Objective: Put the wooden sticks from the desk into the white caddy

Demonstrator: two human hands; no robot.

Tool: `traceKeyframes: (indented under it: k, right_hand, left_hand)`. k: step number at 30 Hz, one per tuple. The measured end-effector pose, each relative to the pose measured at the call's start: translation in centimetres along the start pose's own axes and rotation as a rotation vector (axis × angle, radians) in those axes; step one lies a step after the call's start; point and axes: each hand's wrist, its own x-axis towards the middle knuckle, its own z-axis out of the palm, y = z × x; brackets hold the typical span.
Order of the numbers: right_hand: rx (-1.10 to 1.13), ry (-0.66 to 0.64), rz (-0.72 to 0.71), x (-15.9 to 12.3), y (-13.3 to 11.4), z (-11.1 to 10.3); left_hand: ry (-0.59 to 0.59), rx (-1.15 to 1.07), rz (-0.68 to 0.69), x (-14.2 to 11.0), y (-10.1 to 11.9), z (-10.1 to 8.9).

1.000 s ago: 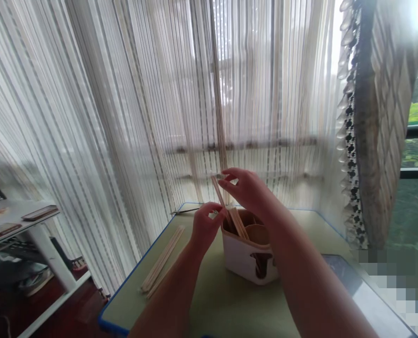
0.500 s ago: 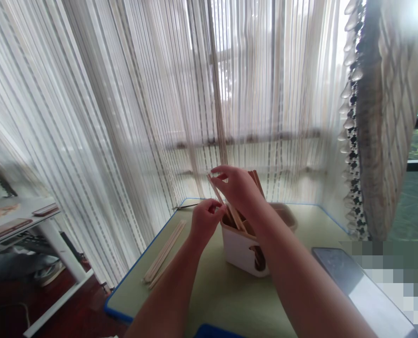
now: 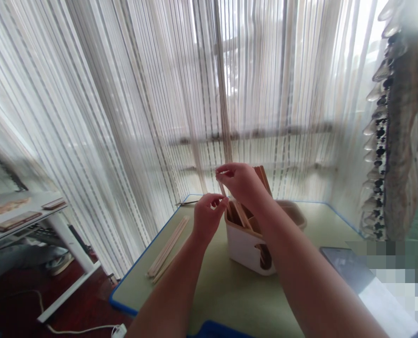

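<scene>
My right hand pinches the upper end of thin, light wooden chopsticks above a white utensil box with a brown rim. Lower down, the fingertips of my left hand close around the same chopsticks beside the box's left rim. How many are held cannot be made out. More pale chopsticks lean inside the box. Darker brown chopsticks stand up at its back, partly behind my right hand. Several light chopsticks lie on the table left of my left forearm.
The green table has a blue edge. A tablet-like flat device lies at the right. A thin dark object rests at the far left corner. Striped curtains hang behind; another table stands left, with a person's leg beneath.
My view has turned slightly left, so things sit further right. The right hand stays at the chopsticks' top, and less of their length shows between my hands.
</scene>
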Motion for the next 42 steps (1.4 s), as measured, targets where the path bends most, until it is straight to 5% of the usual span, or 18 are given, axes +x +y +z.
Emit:
traceKeyframes:
  k: [22, 28, 42]
  right_hand:
    - [-0.075, -0.058, -0.064, -0.1, 0.5, -0.9]
    - [-0.134, -0.13, -0.157, -0.3, 0.3, -1.1]
    - [-0.32, -0.319, -0.059, -0.5, -0.1, -2.4]
  left_hand:
    - [-0.112, -0.051, -0.165, -0.1, -0.3, 0.6]
    - [-0.085, -0.039, -0.153, -0.2, 0.3, 0.4]
    - [-0.143, -0.167, -0.171, -0.1, -0.6, 0.6]
